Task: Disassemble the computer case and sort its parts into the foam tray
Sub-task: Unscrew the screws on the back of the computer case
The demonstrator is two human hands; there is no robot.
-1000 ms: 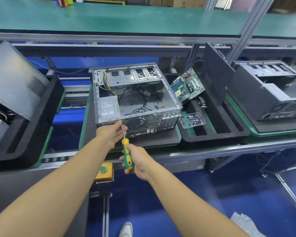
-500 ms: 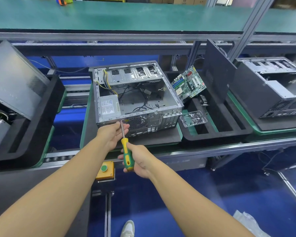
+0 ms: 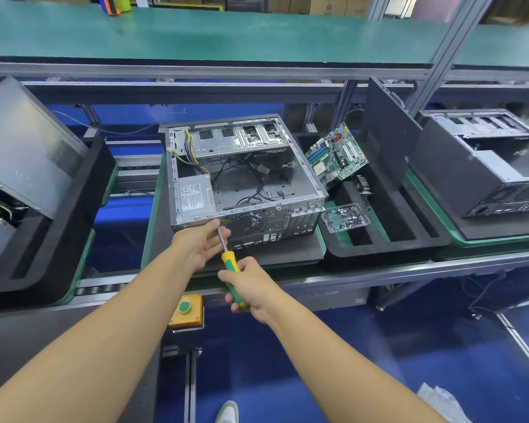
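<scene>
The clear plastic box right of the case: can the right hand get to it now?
Probably yes: the clear plastic box lies uncovered in the foam tray, with nothing between it and the right hand, though that hand grips the screwdriver.

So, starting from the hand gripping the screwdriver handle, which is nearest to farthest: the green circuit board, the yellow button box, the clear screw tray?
1. Yellow button box, just lower left of the right hand gripping the screwdriver.
2. Clear screw tray, to the right, in the foam tray.
3. Green circuit board, leaning farther back on the right.
</scene>
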